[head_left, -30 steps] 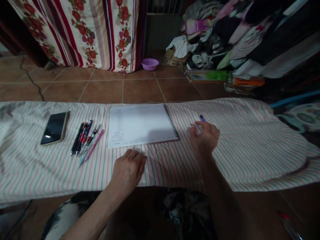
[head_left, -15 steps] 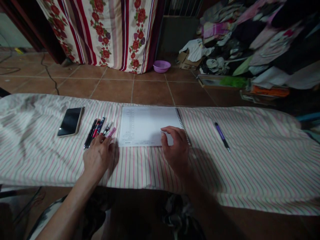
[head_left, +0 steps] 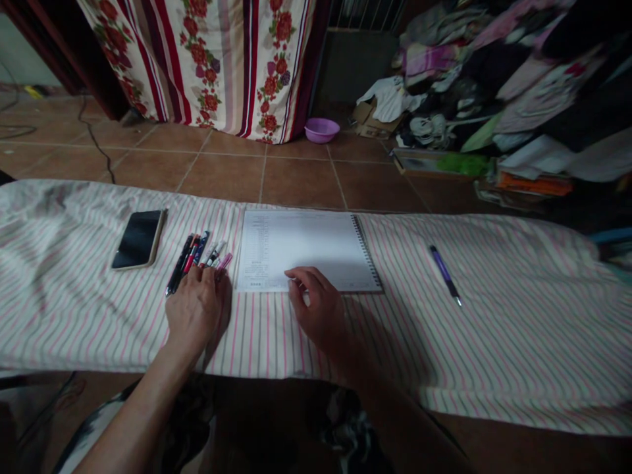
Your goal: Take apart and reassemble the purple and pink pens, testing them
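My left hand (head_left: 194, 301) rests palm down at the lower ends of several pens (head_left: 190, 255), touching them. The pens lie side by side in black, red, blue, white and pink; the hand covers some of their ends. Its fingers lie bent over them, tips partly hidden, without a visible grip. My right hand (head_left: 317, 306) is at the near edge of a spiral notebook (head_left: 311, 243), thumb and fingers curved with a gap between them and nothing seen inside. The notebook lies with a mostly blank page up, coil on the right. Farther right lies a purple and black pen (head_left: 444, 273).
A smartphone (head_left: 139, 239) with a dark screen lies left of the pens. Striped cloth (head_left: 518, 316) with wrinkles covers the table. Beyond it, on the tiled floor, are a purple basin (head_left: 322, 130), a floral curtain (head_left: 232, 72) and piled clothes (head_left: 459, 79).
My right hand has moved left along the notebook's near edge, uncovering the lower coil. Its thumb and index tips are closer together. The left hand and the pens have hardly moved.
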Demonstrator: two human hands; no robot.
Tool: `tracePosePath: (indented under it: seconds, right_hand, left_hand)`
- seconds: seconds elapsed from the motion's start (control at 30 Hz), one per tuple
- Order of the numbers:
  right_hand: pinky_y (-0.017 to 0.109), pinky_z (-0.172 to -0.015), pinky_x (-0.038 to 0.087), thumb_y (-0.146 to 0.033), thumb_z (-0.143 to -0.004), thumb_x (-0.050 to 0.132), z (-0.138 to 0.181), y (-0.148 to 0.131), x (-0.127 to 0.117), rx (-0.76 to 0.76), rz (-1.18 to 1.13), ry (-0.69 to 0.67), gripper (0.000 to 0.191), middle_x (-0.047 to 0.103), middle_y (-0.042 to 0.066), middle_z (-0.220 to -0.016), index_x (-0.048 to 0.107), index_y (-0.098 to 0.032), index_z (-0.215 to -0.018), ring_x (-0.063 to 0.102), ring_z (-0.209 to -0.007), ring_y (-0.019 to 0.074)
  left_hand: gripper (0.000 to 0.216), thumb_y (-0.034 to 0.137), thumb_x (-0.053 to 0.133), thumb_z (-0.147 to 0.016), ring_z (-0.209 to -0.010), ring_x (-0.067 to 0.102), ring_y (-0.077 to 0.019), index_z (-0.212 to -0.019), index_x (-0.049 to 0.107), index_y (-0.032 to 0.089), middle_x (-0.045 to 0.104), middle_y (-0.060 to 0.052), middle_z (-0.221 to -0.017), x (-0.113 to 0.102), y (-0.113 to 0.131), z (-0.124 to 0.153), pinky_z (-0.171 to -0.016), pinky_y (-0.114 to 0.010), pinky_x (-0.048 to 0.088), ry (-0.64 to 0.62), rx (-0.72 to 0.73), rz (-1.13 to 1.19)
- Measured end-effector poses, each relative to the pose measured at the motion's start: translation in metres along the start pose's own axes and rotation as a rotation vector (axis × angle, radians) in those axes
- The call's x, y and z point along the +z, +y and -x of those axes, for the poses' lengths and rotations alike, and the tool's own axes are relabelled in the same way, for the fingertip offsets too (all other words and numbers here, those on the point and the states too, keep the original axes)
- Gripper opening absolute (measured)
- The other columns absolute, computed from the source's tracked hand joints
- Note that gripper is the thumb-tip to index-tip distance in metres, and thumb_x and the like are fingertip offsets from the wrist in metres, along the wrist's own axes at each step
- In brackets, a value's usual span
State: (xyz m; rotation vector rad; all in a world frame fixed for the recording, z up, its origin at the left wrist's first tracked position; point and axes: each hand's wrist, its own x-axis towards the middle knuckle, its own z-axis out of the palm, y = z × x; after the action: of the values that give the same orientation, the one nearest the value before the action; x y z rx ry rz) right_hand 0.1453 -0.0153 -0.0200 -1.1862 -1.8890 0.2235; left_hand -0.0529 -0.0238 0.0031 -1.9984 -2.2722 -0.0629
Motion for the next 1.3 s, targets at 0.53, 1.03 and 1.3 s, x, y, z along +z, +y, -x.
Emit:
tracePosePath:
  seconds: [0.53, 1.03, 1.3]
  right_hand:
    - [0.029, -0.070, 0.051, -0.015, -0.085, 0.044, 0.000, -0.002, -0.008, 0.114, -0.071, 0.002, 0.016, 0.064, 0.005, -0.086, 0.058, -0.018, -0.091, 0.060, -0.079, 0.0148]
    - [0.029, -0.071, 0.051, -0.026, -0.075, 0.059, -0.001, -0.004, 0.002, 0.567, -0.692, -0.201, 0.025, 0.067, 0.003, -0.081, 0.057, -0.019, -0.099, 0.064, -0.073, 0.0130]
    - [0.026, -0.067, 0.049, -0.026, -0.067, 0.066, -0.003, -0.002, 0.004, 0.692, -0.910, -0.141, 0.029, 0.064, 0.000, -0.077, 0.058, -0.020, -0.094, 0.062, -0.070, 0.0117]
  left_hand:
    - [0.022, 0.033, 0.051, -0.077, -0.067, 0.059, -0.0176, -0.087, 0.061, 0.016, 0.061, -0.005, -0.080, -0.006, -0.008, -0.010, -0.061, -0.029, 0.042, 0.196, -0.223, 0.541]
    - [0.018, 0.016, 0.075, -0.059, -0.057, 0.061, -0.0084, -0.072, 0.063, 0.010, 0.064, -0.001, -0.062, -0.006, 0.025, -0.006, -0.051, -0.013, 0.049, -0.183, -0.496, 2.090]
    - [0.010, 0.002, 0.064, -0.069, -0.065, 0.066, -0.0101, -0.073, 0.062, 0.011, 0.066, -0.002, -0.067, -0.010, 0.037, 0.000, -0.061, -0.014, 0.054, -0.310, -0.573, 2.140]
